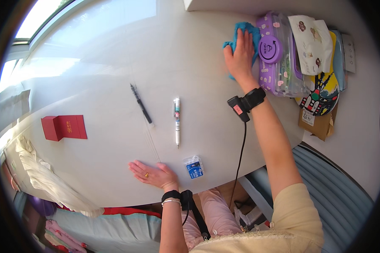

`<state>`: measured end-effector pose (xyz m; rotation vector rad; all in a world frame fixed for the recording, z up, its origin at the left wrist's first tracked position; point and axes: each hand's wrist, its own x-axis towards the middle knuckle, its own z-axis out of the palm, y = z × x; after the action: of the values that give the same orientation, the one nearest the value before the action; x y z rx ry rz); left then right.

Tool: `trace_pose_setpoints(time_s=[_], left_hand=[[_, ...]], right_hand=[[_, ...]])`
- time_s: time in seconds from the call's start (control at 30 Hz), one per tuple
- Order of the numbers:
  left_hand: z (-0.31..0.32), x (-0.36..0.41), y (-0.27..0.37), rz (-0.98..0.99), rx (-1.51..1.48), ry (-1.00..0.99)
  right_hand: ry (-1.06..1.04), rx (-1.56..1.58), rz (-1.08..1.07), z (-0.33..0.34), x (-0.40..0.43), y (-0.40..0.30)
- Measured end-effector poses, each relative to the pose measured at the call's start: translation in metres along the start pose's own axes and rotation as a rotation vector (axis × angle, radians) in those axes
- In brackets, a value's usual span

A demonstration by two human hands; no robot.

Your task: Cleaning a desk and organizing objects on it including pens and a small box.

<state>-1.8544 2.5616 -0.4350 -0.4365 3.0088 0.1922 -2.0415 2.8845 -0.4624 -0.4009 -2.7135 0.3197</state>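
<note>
My right hand [242, 58] presses on a blue cloth [251, 30] at the back right of the white table [114, 177], beside a clear plastic box with purple trim. Near the front edge my left hand [153, 175] rests flat on the tabletop with its fingers together and a ring on one finger. It holds nothing that I can see. A white pen [177, 121] and a clear-and-black pen [141, 106] lie in the middle of the table. A small clear case with a blue label [194, 167] lies to the right of my left hand.
At the right stand the purple-trimmed box [269, 76], a white printed pouch [313, 44], a colourful round item [319, 95] and brown cardboard packaging [316, 123]. A red folded card or box [65, 127] lies at the left, near a white cloth [47, 174]. A cable hangs from my right wrist device.
</note>
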Motion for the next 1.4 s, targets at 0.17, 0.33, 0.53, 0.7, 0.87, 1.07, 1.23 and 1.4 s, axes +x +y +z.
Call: trace_pose_setpoints(time_s=[0.17,0.33,0.53,0.7,0.87,1.07,1.23,1.4], left_hand=[[-0.003,0.002,0.001,-0.025,-0.035,-0.015],[0.0,0.002,0.001,-0.021,-0.06,-0.018],[-0.001,0.003,-0.005,-0.035,-0.053,-0.01],[0.0,0.001,-0.001,-0.035,-0.063,-0.007],[0.001,0.0,-0.001,-0.023,-0.064,0.016],[0.01,-0.004,0.001,0.005,-0.062,0.041],[0.003,0.002,-0.006,-0.007,-0.075,0.054],[-0.034,-0.004,-0.078,0.281,-0.431,-0.268]], right_hand=[[-0.023,-0.091,0.069,0.005,0.014,-0.002],[-0.036,-0.017,-0.156,0.015,0.019,-0.025],[-0.328,0.327,-0.586,0.0,-0.026,-0.121],[-0.502,0.445,-0.663,-0.02,-0.071,-0.119],[-0.509,0.505,-0.474,-0.057,-0.092,-0.111],[-0.391,0.598,-0.058,-0.162,-0.195,-0.095],[-0.831,0.637,0.279,-0.243,-0.363,-0.111],[-1.199,0.122,0.679,-0.361,-0.539,-0.073]])
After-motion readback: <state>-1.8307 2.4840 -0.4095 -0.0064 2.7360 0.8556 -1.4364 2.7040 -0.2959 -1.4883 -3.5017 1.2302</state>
